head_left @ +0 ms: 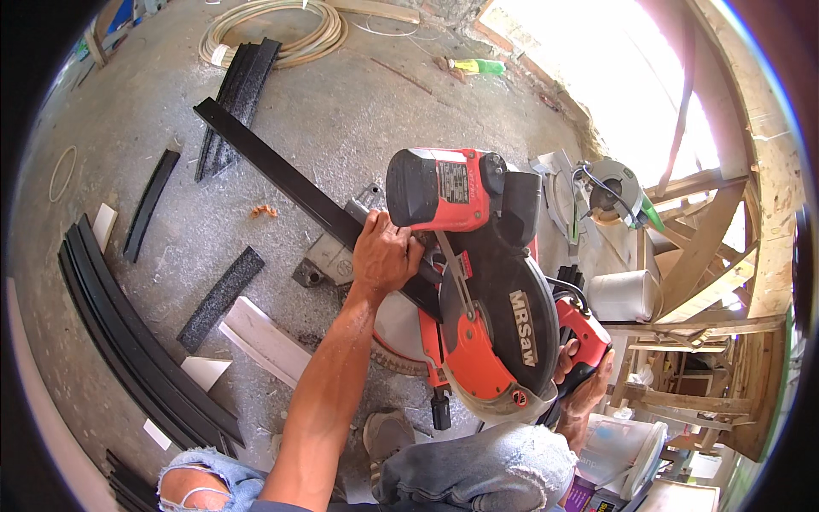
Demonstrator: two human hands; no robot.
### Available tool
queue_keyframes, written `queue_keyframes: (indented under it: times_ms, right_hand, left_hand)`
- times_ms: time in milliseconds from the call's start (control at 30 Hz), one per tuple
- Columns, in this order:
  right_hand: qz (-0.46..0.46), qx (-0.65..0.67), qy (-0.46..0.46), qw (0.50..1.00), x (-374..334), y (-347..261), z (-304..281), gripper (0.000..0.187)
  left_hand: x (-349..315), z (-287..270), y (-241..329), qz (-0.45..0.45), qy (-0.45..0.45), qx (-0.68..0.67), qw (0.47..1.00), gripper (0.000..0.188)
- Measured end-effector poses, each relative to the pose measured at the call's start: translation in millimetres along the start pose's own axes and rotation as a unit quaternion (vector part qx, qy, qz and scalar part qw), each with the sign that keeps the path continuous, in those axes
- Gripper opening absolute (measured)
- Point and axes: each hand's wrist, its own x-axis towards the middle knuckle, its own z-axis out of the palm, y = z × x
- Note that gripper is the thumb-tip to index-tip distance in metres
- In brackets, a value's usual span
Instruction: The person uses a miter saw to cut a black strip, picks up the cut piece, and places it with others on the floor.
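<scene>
A red and black miter saw (pixel 499 294) stands on the floor in front of me, its dark round guard facing up toward me. My right hand (pixel 589 384) is wrapped round the saw's red and black handle (pixel 584 333). On the other side, my left hand (pixel 386 258) grips a long black profile strip (pixel 281 166) lying across the saw's table, fingers curled over it. One end of the strip reaches under the saw head; its other end points to the far left. The blade and the strip's near end are mostly hidden by the guard.
Long black strips (pixel 141 341) and white offcuts (pixel 264 341) lie at the left. A black piece (pixel 235 111) and coiled hose (pixel 320 38) are farther away. A second, green saw (pixel 610 192), a white bucket (pixel 623 294) and wooden framing (pixel 708 230) stand at the right.
</scene>
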Motion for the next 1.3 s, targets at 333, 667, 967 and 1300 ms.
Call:
queue_keyframes:
  times_ms: [333, 667, 967, 1300]
  right_hand:
    - [0.011, 0.01, 0.004, 1.0, -0.1, 2.5, -1.1, 0.067]
    - [0.013, 0.023, 0.006, 1.0, -0.4, 6.8, -5.1, 0.067]
    - [0.0, 0.009, -0.007, 1.0, -1.7, 8.6, -4.3, 0.069]
    - [0.0, 0.0, 0.005, 1.0, -2.0, 4.2, -1.3, 0.068]
  left_hand:
    - [-1.4, -2.4, -1.0, 0.001, 0.013, -0.001, 1.0, 0.022]
    - [-2.5, -1.0, -2.8, 0.004, 0.011, 0.008, 1.0, 0.023]
    - [-1.9, -3.5, -0.7, -0.003, 0.002, 0.001, 1.0, 0.024]
    - [-1.4, -0.1, -1.0, 0.002, 0.001, 0.008, 1.0, 0.024]
